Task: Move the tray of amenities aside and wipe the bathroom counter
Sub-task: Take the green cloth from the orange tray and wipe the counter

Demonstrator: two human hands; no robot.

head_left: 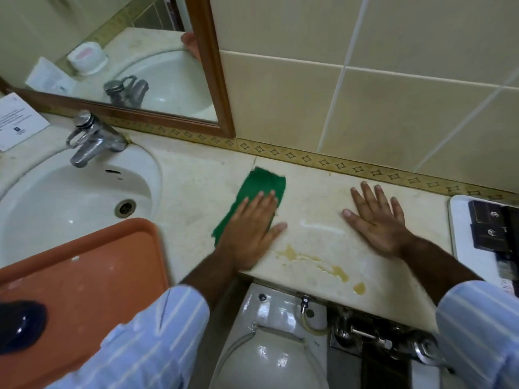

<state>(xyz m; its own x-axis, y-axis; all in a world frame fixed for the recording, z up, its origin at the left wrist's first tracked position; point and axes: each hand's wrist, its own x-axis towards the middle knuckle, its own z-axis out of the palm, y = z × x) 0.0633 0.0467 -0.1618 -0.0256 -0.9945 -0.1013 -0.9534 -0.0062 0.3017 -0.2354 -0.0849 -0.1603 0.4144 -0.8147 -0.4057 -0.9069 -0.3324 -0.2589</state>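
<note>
A green cloth [258,186] lies flat on the beige marble counter [317,192], just right of the sink. My left hand [250,228] presses flat on the cloth's near half, fingers together. My right hand [376,217] rests palm down on the bare counter to the right, fingers spread, holding nothing. A white tray [460,228] with dark amenity packets [491,226] sits at the counter's far right edge. Yellowish liquid stains [334,269] mark the counter's front edge between my hands.
A white sink [70,197] with a chrome tap [90,138] is at left. An orange tray [84,279] covers the sink's near side, a dark object [19,327] on it. A mirror [134,57] and a card [19,119] stand behind. A toilet [269,346] is below the counter.
</note>
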